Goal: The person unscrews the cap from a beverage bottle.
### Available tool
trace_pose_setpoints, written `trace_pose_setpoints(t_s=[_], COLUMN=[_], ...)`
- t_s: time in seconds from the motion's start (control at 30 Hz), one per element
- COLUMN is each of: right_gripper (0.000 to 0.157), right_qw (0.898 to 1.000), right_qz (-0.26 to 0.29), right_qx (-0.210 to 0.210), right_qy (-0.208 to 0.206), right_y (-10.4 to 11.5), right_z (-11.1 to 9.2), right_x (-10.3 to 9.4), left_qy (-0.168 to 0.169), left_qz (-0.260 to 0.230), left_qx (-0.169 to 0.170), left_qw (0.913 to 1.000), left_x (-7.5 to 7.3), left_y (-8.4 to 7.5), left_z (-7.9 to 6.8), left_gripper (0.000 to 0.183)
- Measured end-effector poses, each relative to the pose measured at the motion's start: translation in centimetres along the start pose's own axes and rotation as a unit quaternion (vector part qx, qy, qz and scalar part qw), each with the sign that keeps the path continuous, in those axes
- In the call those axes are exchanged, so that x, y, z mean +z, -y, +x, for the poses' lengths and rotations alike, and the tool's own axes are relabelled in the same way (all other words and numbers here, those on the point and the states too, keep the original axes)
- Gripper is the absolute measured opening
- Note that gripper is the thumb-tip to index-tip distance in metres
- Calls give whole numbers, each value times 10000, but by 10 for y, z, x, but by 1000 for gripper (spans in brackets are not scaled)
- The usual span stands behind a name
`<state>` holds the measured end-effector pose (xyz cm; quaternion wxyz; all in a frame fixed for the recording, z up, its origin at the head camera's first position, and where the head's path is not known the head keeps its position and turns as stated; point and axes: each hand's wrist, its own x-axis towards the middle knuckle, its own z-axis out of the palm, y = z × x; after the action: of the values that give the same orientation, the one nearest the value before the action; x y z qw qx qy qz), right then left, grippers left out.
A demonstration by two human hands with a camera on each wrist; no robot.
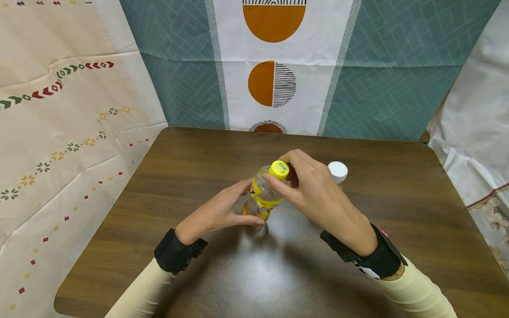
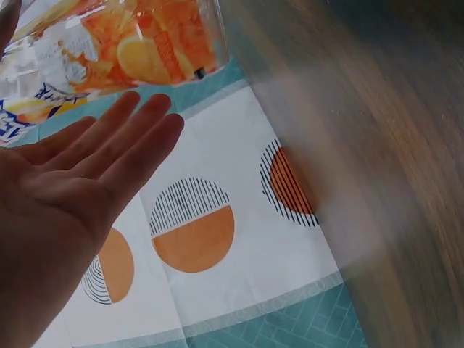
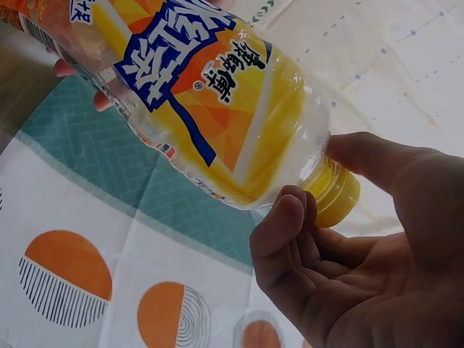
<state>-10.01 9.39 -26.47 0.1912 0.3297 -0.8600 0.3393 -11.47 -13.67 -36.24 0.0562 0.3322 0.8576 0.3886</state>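
Observation:
A clear plastic drink bottle (image 1: pixel 262 203) with a yellow and orange label stands near the middle of the wooden table, slightly tilted. My right hand (image 1: pixel 318 190) pinches it at the neck by the yellow cap (image 1: pixel 279 169), thumb on one side and fingers on the other. In the right wrist view the thumb and index finger close around the neck and cap edge. My left hand (image 1: pixel 224 210) is spread about the lower part, thumb in front and fingers behind. Straight fingers (image 2: pixel 138 145) lie right beside the bottle's side in the left wrist view.
A second container with a white cap (image 1: pixel 338 170) stands behind my right hand, its body mostly hidden. The wooden table (image 1: pixel 191 154) ends at a teal and white patterned cloth (image 1: pixel 183 66). Pale cloths (image 1: pixel 59 132) hang at both sides.

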Motion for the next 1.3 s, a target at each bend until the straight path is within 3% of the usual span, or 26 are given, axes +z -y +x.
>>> trace_pose_setpoints(t_s=[0.33, 0.53, 0.83, 1.03, 1.3], right_gripper=[26, 25, 26, 33, 38], right_qw=[9998, 9997, 9992, 9996, 9937], right_qz=[172, 215, 367, -130, -839], right_qx=[-55, -118, -149, 145, 553], right_qy=[-27, -32, -13, -225, -487], right_y=[7, 8, 8, 10, 11], right_z=[-3, -4, -4, -5, -6], right_x=[-5, -5, -10, -15, -14], left_qy=[-273, -299, -555, -724, -908], left_qz=[-306, -338, 81, 253, 883], left_qx=[436, 502, 695, 551, 530], left_qw=[9982, 9977, 9960, 9955, 9905], left_x=[5, 6, 6, 7, 7], left_y=[-7, -9, -11, -12, -12], left_z=[2, 1, -1, -4, -4], left_gripper=[68, 69, 61, 54, 58])
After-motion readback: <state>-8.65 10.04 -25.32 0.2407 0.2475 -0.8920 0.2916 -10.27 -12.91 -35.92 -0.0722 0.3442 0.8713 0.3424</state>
